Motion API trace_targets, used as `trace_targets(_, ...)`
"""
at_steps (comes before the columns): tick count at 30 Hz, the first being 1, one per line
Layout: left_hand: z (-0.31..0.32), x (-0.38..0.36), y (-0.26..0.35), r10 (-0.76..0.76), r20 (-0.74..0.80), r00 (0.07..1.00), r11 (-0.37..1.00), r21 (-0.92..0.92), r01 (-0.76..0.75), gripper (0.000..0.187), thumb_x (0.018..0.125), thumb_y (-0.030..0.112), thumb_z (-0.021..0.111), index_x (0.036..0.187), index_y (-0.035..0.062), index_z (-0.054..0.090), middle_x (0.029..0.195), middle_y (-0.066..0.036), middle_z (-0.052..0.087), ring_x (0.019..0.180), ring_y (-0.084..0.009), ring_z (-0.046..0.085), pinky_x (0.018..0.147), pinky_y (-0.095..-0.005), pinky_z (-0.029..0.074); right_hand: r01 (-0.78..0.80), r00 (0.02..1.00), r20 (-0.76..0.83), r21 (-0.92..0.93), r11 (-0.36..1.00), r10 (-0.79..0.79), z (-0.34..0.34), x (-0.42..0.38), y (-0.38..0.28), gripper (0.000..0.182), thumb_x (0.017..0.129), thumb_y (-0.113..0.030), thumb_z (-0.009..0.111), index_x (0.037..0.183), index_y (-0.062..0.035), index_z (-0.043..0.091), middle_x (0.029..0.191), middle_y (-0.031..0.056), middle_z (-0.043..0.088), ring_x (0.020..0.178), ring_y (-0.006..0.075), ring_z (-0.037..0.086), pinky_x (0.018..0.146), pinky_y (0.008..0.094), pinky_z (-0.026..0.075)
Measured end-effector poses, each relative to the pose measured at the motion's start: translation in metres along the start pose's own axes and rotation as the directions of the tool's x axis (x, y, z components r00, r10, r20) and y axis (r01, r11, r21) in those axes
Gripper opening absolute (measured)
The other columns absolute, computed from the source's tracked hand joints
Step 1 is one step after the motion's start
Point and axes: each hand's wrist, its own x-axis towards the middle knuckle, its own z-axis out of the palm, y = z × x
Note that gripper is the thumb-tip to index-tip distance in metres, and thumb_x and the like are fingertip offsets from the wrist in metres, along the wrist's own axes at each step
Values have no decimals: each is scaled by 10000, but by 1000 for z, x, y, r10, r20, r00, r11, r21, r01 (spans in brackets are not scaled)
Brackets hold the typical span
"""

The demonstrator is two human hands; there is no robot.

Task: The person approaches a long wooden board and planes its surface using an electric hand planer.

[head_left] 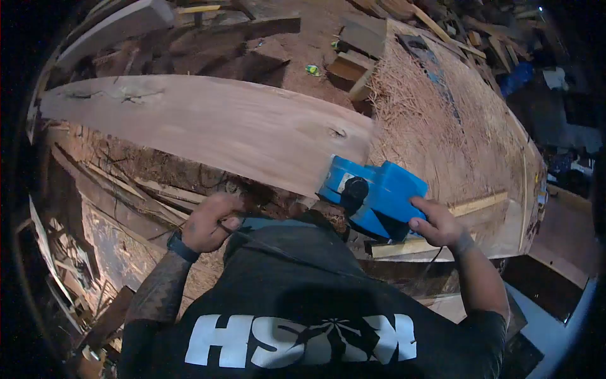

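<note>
A blue electric hand planer (394, 189) with a black knob at its front rests at the right end of a long, pale wooden board (233, 123). My right hand (440, 222) is wrapped round the planer's rear grip. Closed at the board's near side, my left hand (213, 222) has the black power cord (284, 254) running out of it, across my shirt towards the right. Knots and a dark crack mark the board's surface. The planer's underside is hidden.
Curly wood shavings (410, 95) cover the bench top on the right. Wooden offcuts (353, 66) lie beyond the board, near a small green-yellow object (312, 70). A wooden strip (480, 205) lies along the near right edge. More scrap wood (69, 252) is piled at the left.
</note>
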Motion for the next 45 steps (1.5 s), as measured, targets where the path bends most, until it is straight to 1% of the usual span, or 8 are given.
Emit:
trace_targets(2,2,-4,-2,-2,-7,1000,1000,26,2,363,985,360,651,1170,50,692,1201,-188,688,1189,-416,625,1046,-499,490,-2,999,36,37,999,0,-3,4,-2,507,1001,-465,615,1202,0,586,946,242,633,817,435,627,720,489,491)
trace_targets(6,3,-11,-3,-29,-50,998,1000,-3,29,326,969,338,665,1128,55,696,1171,-179,690,1171,-410,632,1031,-497,496,-40,995,88,26,999,38,-6,16,-11,446,999,-430,614,1145,-10,578,889,232,627,805,438,638,719,483,502)
trace_targets(9,3,-16,-7,-64,-28,998,998,-31,63,316,961,333,672,1117,59,690,1144,-174,687,1164,-404,634,1019,-492,500,58,998,22,-10,998,-57,3,26,-1,417,1023,-425,570,1081,-12,579,718,91,571,664,209,601,625,364,488)
trace_targets(15,-6,-24,-12,-56,-63,996,998,-44,53,322,956,339,670,1106,55,679,1103,-168,676,1115,-407,634,988,-499,502,45,999,26,-37,998,-44,7,49,-29,346,1024,-363,580,1098,-26,567,718,74,574,623,190,591,592,347,484)
trace_targets(18,-3,-29,-23,-26,-139,990,1000,-18,24,321,960,340,660,1095,49,678,1093,-161,673,1096,-404,632,975,-497,503,-30,997,68,26,999,29,7,61,-38,391,1003,-348,646,1172,-6,564,768,197,625,681,346,645,634,455,489)
trace_targets(27,-13,-45,-37,-136,-58,989,989,-58,133,318,973,310,655,1158,53,691,1217,-163,684,1198,-386,619,1062,-495,477,-16,1000,25,-43,999,17,23,103,-63,437,1019,-345,628,1254,17,565,874,228,646,788,368,641,718,470,489)
trace_targets(39,-33,-54,-61,-159,-23,987,982,-108,155,332,967,327,678,1177,70,703,1258,-156,686,1245,-365,619,1124,-492,449,12,999,37,-102,995,-8,42,173,-119,525,1053,-409,572,1292,58,556,871,190,674,810,320,674,729,439,523)
trace_targets(45,-46,-61,-75,-133,-69,989,986,-109,125,330,950,316,705,1168,67,705,1229,-152,693,1219,-368,629,1092,-469,477,-39,999,13,-25,999,40,65,219,-166,568,1070,-465,543,1295,56,554,778,137,648,671,253,653,651,404,524)
